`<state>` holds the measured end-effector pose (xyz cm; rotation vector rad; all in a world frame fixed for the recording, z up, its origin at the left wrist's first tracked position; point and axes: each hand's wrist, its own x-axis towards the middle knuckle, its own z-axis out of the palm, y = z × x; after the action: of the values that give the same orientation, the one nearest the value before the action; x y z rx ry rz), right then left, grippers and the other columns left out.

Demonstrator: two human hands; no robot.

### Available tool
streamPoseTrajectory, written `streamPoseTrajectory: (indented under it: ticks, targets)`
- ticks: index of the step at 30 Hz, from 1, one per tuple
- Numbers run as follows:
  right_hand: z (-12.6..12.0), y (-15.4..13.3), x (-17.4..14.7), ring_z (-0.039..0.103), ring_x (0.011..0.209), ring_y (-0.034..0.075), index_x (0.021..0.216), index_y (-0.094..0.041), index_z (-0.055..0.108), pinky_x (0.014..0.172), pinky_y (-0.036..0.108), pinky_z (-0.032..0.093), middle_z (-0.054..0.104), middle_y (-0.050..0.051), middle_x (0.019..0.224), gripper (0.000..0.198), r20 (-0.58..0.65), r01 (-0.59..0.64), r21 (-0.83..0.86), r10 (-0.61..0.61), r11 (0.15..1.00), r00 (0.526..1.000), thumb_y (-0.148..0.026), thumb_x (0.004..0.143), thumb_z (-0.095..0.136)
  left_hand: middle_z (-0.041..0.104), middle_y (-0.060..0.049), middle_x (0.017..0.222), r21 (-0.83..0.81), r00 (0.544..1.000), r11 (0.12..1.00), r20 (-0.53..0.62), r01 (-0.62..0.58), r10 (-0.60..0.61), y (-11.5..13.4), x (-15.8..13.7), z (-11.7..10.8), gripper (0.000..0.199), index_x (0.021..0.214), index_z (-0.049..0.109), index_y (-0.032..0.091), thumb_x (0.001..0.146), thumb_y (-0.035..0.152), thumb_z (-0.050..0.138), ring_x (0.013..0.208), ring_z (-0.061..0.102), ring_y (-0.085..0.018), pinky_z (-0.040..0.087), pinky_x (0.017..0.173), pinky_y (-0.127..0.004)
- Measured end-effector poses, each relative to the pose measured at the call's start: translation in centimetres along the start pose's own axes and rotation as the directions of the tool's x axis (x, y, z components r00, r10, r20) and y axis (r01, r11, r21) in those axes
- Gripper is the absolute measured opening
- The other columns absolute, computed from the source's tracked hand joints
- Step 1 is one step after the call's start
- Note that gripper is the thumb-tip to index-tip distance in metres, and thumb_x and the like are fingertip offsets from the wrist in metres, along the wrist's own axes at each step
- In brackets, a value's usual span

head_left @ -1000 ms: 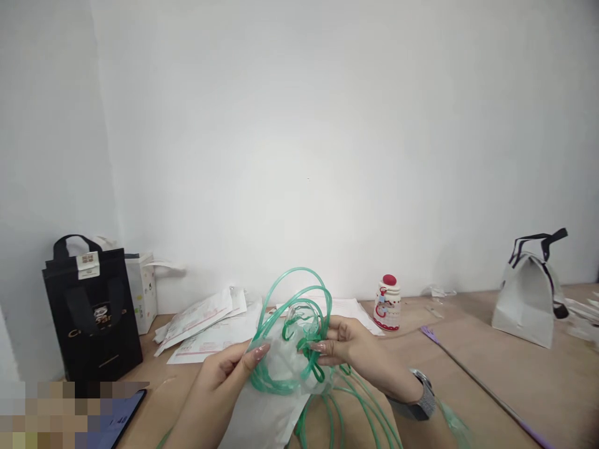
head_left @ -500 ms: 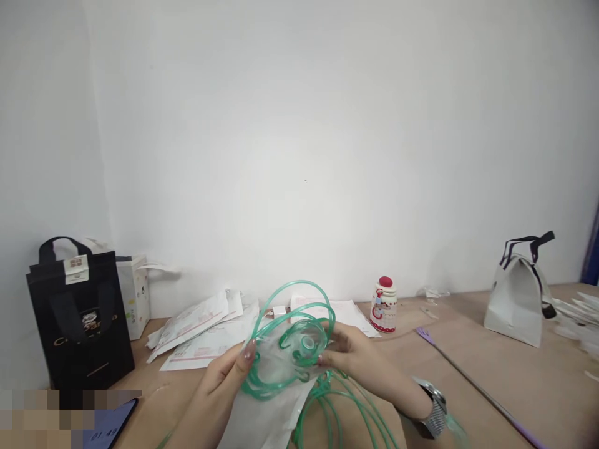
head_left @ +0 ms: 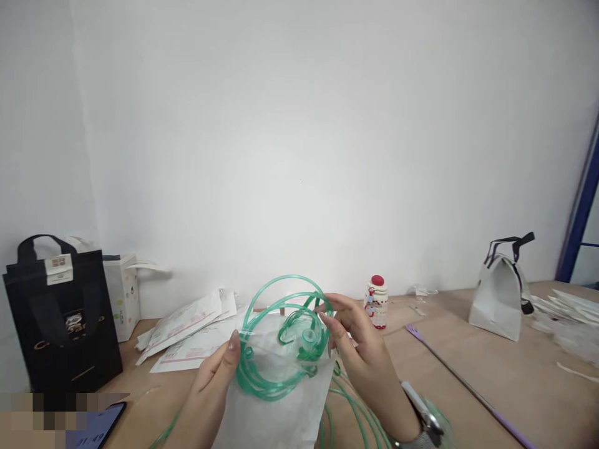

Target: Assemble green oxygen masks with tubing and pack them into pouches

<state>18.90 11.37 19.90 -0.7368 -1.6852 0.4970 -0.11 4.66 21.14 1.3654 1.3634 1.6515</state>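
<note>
A coil of green translucent tubing [head_left: 269, 391] with a clear green oxygen mask [head_left: 307, 340] lies against a white pouch [head_left: 271, 424], held up in front of me. Thin clear film appears to cover part of the coil. My left hand [head_left: 210, 380] pinches the left edge of the pouch beside the coil, thumb on top. At the upper right of the coil, my right hand [head_left: 360, 343] has thumb and fingers closed around green tubing by the mask. The exact grip of its fingertips is partly hidden. More green tubing [head_left: 358, 415] hangs or lies beneath my right forearm.
Printed white pouches [head_left: 191, 330] are piled at the back left, near a black bag [head_left: 65, 324] and a phone [head_left: 96, 427]. Right of centre are a red-capped bottle [head_left: 377, 305], a purple-ended stick [head_left: 461, 371], a white bag [head_left: 498, 305] and white packets [head_left: 568, 312].
My right hand has moved up from the mask's lower right side to the upper right of the coil. The pouch now faces me more fully. The view has turned slightly right.
</note>
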Motion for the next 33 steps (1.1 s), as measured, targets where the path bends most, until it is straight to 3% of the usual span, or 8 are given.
streamPoseTrajectory:
  ticks: [4, 10, 12, 15, 19, 24, 30, 33]
  targets:
    - [0.5, 0.2, -0.2, 0.054, 0.061, 0.013, 0.107, -0.022, 0.041, 0.054, 0.023, 0.043, 0.058, 0.000, 0.071, 0.021, -0.020, 0.045, -0.021, -0.045, 0.999, 0.999, -0.032, 0.089, 0.041, 0.070, -0.003, 0.100, -0.059, 0.992, 0.993, 0.083, 0.104, -0.099, -2.0, 0.8, -0.5, 0.043, 0.092, 0.071, 0.023, 0.071, 0.056, 0.052, 0.094, 0.059, -0.025, 0.045, 0.085, -0.033]
    - [-0.4, -0.2, -0.1, 0.055, 0.077, 0.017, 0.124, -0.021, 0.044, 0.068, 0.029, 0.044, 0.062, 0.006, 0.082, 0.035, 0.026, 0.311, -0.238, -0.315, 0.920, 0.949, -0.021, 0.090, 0.038, 0.072, -0.004, 0.090, -0.153, 0.933, 0.976, 0.347, 0.155, -0.094, -3.2, 1.3, -0.7, 0.028, 0.086, 0.073, 0.021, 0.072, 0.041, 0.059, 0.091, 0.059, -0.025, 0.043, 0.086, -0.035]
    - [-0.5, -0.5, -0.2, 0.053, 0.072, 0.017, 0.121, -0.022, 0.048, 0.063, 0.029, 0.043, 0.061, 0.005, 0.078, 0.035, 0.075, 0.424, -0.228, -0.419, 0.877, 0.905, -0.015, 0.087, 0.042, 0.071, -0.005, 0.091, -0.140, 0.926, 0.981, 0.370, 0.134, -0.074, -3.2, 1.3, -0.7, 0.029, 0.088, 0.072, 0.021, 0.075, 0.041, 0.056, 0.091, 0.058, -0.025, 0.043, 0.084, -0.036]
    - [-0.5, -1.2, -0.5, 0.050, 0.065, 0.016, 0.112, -0.021, 0.055, 0.057, 0.028, 0.042, 0.059, 0.004, 0.071, 0.033, 0.120, 0.509, -0.197, -0.494, 0.838, 0.861, -0.008, 0.083, 0.045, 0.071, -0.004, 0.084, -0.091, 0.958, 0.994, 0.286, 0.062, -0.033, -3.3, 1.4, -0.9, 0.030, 0.083, 0.073, 0.020, 0.073, 0.043, 0.057, 0.087, 0.058, -0.025, 0.046, 0.078, -0.033]
    - [-0.2, -2.2, -1.0, 0.050, 0.064, 0.016, 0.106, -0.020, 0.058, 0.056, 0.028, 0.042, 0.060, 0.004, 0.070, 0.030, 0.250, 0.532, -0.202, -0.482, 0.823, 0.840, -0.007, 0.084, 0.041, 0.072, -0.004, 0.077, -0.070, 0.968, 0.997, 0.250, 0.029, -0.011, -3.4, 1.1, -1.1, 0.030, 0.079, 0.074, 0.020, 0.071, 0.044, 0.059, 0.076, 0.062, -0.025, 0.050, 0.069, -0.031]
    - [2.0, -2.7, -1.9, 0.054, 0.070, 0.016, 0.094, -0.016, 0.060, 0.062, 0.027, 0.044, 0.064, 0.006, 0.076, 0.027, 0.381, 0.570, -0.239, -0.463, 0.786, 0.800, -0.008, 0.086, 0.035, 0.074, -0.003, 0.085, 0.026, 0.953, 0.994, 0.288, -0.107, 0.095, -3.1, 0.4, -0.5, 0.021, 0.085, 0.074, 0.026, 0.071, 0.036, 0.062, 0.083, 0.065, -0.025, 0.050, 0.079, -0.030]
    - [2.8, -2.7, -2.0, 0.060, 0.081, 0.017, 0.103, -0.019, 0.057, 0.071, 0.026, 0.046, 0.067, 0.005, 0.089, 0.026, 0.390, 0.406, -0.195, -0.310, 0.893, 0.867, -0.027, 0.091, 0.036, 0.074, -0.001, 0.089, 0.137, 0.966, 0.971, 0.193, -0.197, 0.169, -2.9, 0.6, -3.3, 0.024, 0.087, 0.073, 0.029, 0.071, 0.042, 0.060, 0.085, 0.066, -0.024, 0.052, 0.076, -0.026]
    - [2.6, -2.9, -1.9, 0.061, 0.085, 0.016, 0.111, -0.021, 0.053, 0.074, 0.025, 0.047, 0.067, 0.004, 0.092, 0.028, 0.409, 0.319, -0.149, -0.235, 0.936, 0.882, -0.026, 0.091, 0.033, 0.074, 0.001, 0.086, 0.217, 0.987, 0.963, 0.033, -0.160, 0.157, -2.7, 0.6, -6.2, 0.025, 0.079, 0.074, 0.030, 0.062, 0.046, 0.066, 0.083, 0.066, -0.025, 0.054, 0.072, -0.025]
